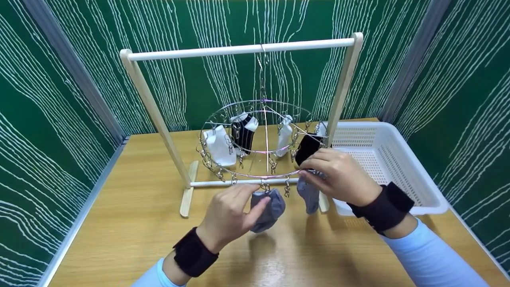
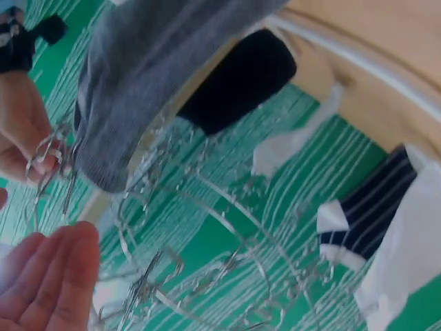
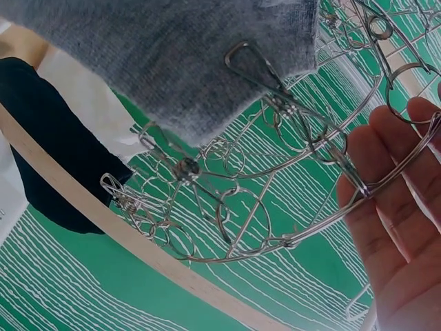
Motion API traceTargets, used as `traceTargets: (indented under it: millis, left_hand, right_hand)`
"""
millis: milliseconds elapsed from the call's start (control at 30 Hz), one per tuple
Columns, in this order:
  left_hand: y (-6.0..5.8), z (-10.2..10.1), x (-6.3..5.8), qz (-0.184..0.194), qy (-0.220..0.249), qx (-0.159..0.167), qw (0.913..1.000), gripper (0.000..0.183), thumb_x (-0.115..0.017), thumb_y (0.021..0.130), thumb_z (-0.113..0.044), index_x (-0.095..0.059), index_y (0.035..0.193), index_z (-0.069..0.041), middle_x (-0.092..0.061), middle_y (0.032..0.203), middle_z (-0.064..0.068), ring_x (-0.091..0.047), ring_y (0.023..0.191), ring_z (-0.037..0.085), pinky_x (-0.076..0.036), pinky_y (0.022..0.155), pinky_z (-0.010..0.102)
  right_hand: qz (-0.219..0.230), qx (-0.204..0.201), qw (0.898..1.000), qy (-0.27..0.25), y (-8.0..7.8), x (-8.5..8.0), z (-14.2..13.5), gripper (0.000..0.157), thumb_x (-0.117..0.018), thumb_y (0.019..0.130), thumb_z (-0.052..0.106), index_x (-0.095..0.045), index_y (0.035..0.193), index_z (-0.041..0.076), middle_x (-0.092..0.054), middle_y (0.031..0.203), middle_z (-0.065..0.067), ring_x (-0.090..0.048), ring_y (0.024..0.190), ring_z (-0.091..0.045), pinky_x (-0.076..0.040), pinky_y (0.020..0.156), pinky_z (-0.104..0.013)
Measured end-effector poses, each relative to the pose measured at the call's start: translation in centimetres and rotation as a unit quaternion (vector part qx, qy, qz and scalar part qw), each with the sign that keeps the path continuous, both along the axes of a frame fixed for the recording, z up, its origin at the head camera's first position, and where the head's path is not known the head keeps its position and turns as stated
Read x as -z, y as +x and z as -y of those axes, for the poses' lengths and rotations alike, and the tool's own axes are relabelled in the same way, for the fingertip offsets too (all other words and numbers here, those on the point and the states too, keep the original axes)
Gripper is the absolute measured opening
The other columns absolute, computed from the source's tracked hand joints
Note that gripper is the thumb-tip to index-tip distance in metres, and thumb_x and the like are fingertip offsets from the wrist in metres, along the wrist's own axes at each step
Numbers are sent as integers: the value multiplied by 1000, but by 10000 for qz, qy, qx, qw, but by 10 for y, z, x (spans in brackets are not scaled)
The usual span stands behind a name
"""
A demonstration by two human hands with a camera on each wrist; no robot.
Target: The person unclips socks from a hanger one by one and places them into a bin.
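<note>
A round metal clip hanger hangs from a wooden rack. From its front clip hangs a grey sock; my left hand is beside its top, the straight fingers holding nothing. A second grey sock hangs from clips farther right. My right hand is at the hanger's rim above that sock. In the right wrist view its extended fingers lie against the metal ring, close to a wire clip. The right thumb is hidden there.
White socks, a black striped sock and a black sock hang round the ring. A white plastic basket stands at the right, behind the right forearm. The rack's wooden posts flank the hanger on the table.
</note>
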State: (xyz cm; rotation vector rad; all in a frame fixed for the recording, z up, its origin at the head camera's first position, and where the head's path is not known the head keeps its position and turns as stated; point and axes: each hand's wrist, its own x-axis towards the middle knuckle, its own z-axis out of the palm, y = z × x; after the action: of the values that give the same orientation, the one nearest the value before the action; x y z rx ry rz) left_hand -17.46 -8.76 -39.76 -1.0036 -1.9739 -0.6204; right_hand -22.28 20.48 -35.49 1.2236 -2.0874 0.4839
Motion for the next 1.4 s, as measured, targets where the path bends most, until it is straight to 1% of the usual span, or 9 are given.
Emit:
traceTargets:
  millis: [167,267,367,667,900,1033,1133,1300,1400]
  left_hand:
    - [2,-7,5,740,-19,-321,9967,36,-89,91,-24,-76,112,2,-82,100,13,-82,90,24,-67,78,35]
    - [2,-12,5,1056,6,-539,9929,33,-87,93,-28,-76,108,-1,-82,94,11,-80,82,22,-66,70,36]
    - [1,-16,6,1211,67,-671,9904,29,-85,94,-29,-77,102,-3,-81,88,10,-78,75,21,-63,64,36]
    - [-4,-20,6,1517,280,-571,9864,18,-85,95,-21,-75,93,-5,-77,80,7,-72,67,20,-59,61,37]
    - [-5,-22,5,1976,626,-428,9773,18,-84,96,-18,-75,89,-4,-79,81,8,-77,71,21,-63,66,36]
    - [-6,-23,4,2041,667,-359,9760,18,-84,96,-18,-76,88,-4,-80,82,8,-78,72,20,-63,66,34]
    - [-6,-24,3,2015,644,-315,9769,17,-84,96,-17,-76,88,-4,-80,81,7,-76,69,17,-62,63,32]
    - [-6,-25,2,1930,609,-316,9788,16,-84,96,-17,-77,89,-4,-81,82,6,-76,69,15,-60,62,31]
    - [-6,-26,2,1923,610,-337,9789,16,-84,96,-18,-77,89,-4,-81,82,6,-77,70,17,-61,62,32]
  right_hand:
    - [-75,-56,10000,-31,0,0,0,12,-86,88,7,-81,99,7,-81,94,-7,-76,84,-22,-65,75,-41]
    - [-151,-78,9998,-47,0,0,0,10,-84,90,9,-81,99,7,-81,95,-7,-77,85,-23,-65,75,-42]
    - [-153,-70,9998,-57,0,0,0,11,-85,90,9,-81,99,6,-81,96,-7,-77,86,-24,-65,75,-43]
    - [-83,-24,10000,-30,1,1,-1,11,-85,90,11,-81,99,6,-81,95,-7,-76,85,-24,-64,75,-42]
    - [-99,-26,9999,-32,1,3,-3,12,-85,89,9,-81,100,6,-80,95,-7,-75,86,-23,-65,76,-41]
    - [-141,-26,9999,-94,2,3,-3,17,-85,88,7,-81,104,4,-81,100,-9,-75,91,-26,-65,79,-42]
    - [-182,-22,9996,-238,6,2,-3,18,-83,92,10,-81,109,3,-81,105,-10,-76,95,-27,-65,83,-43]
    - [-104,7,9962,-868,19,2,-2,26,-72,106,27,-80,115,3,-81,108,-10,-75,98,-28,-60,90,-37]
    - [-116,11,9921,-1246,27,6,-1,32,-68,109,30,-80,114,1,-80,105,-13,-74,94,-29,-59,90,-33]
